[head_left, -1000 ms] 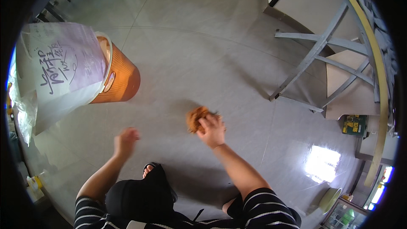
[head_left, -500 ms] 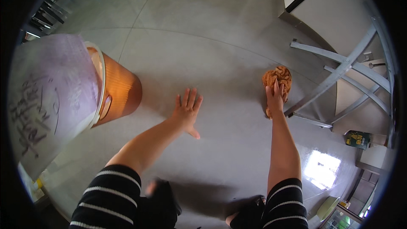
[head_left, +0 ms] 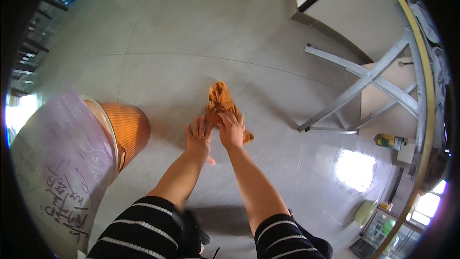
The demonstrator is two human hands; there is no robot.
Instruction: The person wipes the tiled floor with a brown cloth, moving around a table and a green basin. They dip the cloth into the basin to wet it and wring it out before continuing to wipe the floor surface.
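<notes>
A crumpled orange-brown cloth (head_left: 221,97) lies on the grey floor in front of me, with a corner sticking out beside my right wrist. My right hand (head_left: 231,128) presses down on it, fingers bent into the fabric. Just left of the cloth, my left hand (head_left: 197,139) has its fingers spread and its palm facing the floor; its fingertips come close to the cloth's edge. Whether they touch it, I cannot tell.
An orange ribbed bin (head_left: 129,127) stands at the left, partly covered by a large pale sheet (head_left: 62,163) with handwriting. Grey crossed metal legs (head_left: 357,88) rise at the right, near a white cabinet (head_left: 354,14). A pale green basin (head_left: 365,212) sits at lower right.
My right hand has swept the cloth from the right side to the middle, beside my left hand. The left hand has shifted slightly left and nearer. The view has shifted too.
</notes>
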